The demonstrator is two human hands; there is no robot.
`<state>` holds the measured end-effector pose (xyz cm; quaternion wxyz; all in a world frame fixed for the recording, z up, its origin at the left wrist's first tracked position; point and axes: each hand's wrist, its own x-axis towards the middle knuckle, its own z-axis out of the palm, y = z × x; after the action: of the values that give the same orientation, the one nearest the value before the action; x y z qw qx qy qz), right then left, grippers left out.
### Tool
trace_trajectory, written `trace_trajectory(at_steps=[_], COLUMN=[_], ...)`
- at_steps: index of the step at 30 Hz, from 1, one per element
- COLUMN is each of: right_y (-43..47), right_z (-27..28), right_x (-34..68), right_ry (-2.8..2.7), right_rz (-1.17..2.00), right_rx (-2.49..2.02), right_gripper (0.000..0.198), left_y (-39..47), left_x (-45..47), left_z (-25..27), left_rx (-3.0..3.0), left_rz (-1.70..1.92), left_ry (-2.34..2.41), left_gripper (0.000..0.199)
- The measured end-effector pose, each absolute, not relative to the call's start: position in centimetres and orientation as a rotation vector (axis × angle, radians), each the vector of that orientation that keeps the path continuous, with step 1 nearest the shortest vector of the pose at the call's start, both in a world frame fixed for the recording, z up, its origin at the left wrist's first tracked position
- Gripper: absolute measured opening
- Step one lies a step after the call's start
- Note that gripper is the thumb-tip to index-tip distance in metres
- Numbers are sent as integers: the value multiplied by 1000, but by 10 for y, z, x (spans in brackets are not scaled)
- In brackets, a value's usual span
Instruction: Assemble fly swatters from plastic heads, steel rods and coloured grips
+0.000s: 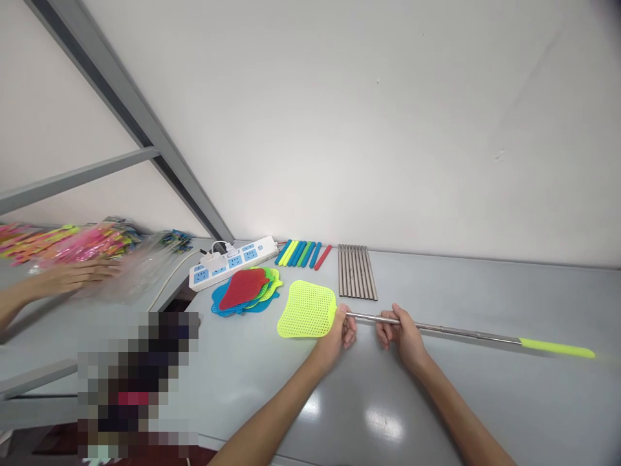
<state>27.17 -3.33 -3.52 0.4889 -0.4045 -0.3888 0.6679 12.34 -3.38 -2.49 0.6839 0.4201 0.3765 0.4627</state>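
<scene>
The person's left hand (pixel 338 333) is pinching a yellow fly swatter (pixel 436 328) just below its flat head (pixel 306 310), and its fingers are curling in. The right hand (pixel 405 333) is holding the thin metal rod (pixel 451 331) between thumb and fingers. The swatter is stretching sideways over the gray table (pixel 266 369), with its yellow handle (pixel 557 347) pointing right. Past the left hand, a pile of swatter heads (pixel 243 289) is lying with a red one on top. A white power strip (pixel 235 261) is lying just behind the pile. Near the wall (pixel 378 129), a row of colored handles (pixel 304 254) is lying beside a row of metal tubes (pixel 358 272). At the left, another person's hand (pixel 80 277) is touching clear plastic (pixel 138 268).
</scene>
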Motion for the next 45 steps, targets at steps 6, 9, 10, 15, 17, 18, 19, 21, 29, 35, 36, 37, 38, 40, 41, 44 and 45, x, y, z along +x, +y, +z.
trace_trajectory(at_steps=[6, 9, 10, 15, 17, 18, 19, 21, 29, 35, 36, 37, 38, 40, 41, 44, 45], right_y=[-37, -40, -41, -41, -40, -39, -39, -38, -37, -37, -37, -36, -35, -33, -32, -29, -28], right_z=[-35, -32, -31, -30, -30, -30, -31, -31, -30, -21, -20, -19, -19, -19, -19, -20, -20], right_x=[266, 260, 259, 261, 263, 264, 265, 266, 263, 267, 269, 270, 272, 278, 282, 293, 297], right_ry=[-965, -969, -970, -979, -980, -980, -979, -977, -932, -843, -825, -799, -761, -653, -597, -485, -471], right_rz=[1682, 1704, 1707, 1708, 1721, 1727, 1733, 1734, 1746, 1633, 1619, 1606, 1590, 1550, 1523, 1432, 1404], right_rx=[-950, -934, -936, -945, -956, -965, -975, -991, -1032, -1131, -1142, -1147, -1148, -1149, -1152, -1174, -1180], right_gripper=[51, 53, 53, 53, 53, 53, 54, 54, 50, 45, 45, 45, 45, 44, 44, 44, 44], left_y=[-41, -43, -44, -44, -44, -44, -44, -44, -41, -42, -41, -41, -39, -36, -35, -31, -30], left_x=[127, 130, 131, 131, 132, 132, 132, 133, 132, 130, 129, 128, 127, 124, 123, 121, 120], left_z=[-22, -21, -21, -21, -22, -23, -23, -24, -23, -26, -27, -26, -25, -23, -21, -18, -18], left_rx=[982, 1012, 1021, 1096, 1132, 1146, 1155, 1162, 1126, 1107, 1090, 1066, 1031, 938, 889, 797, 794], left_rz=[978, 944, 934, 932, 941, 943, 947, 959, 1016, 1096, 1115, 1139, 1170, 1244, 1283, 1362, 1372], left_ry=[840, 852, 861, 907, 922, 931, 942, 965, 1081, 1095, 1093, 1092, 1090, 1083, 1082, 1089, 1095], left_gripper=[41, 41, 41, 40, 40, 40, 40, 41, 43, 41, 41, 40, 40, 38, 37, 33, 33])
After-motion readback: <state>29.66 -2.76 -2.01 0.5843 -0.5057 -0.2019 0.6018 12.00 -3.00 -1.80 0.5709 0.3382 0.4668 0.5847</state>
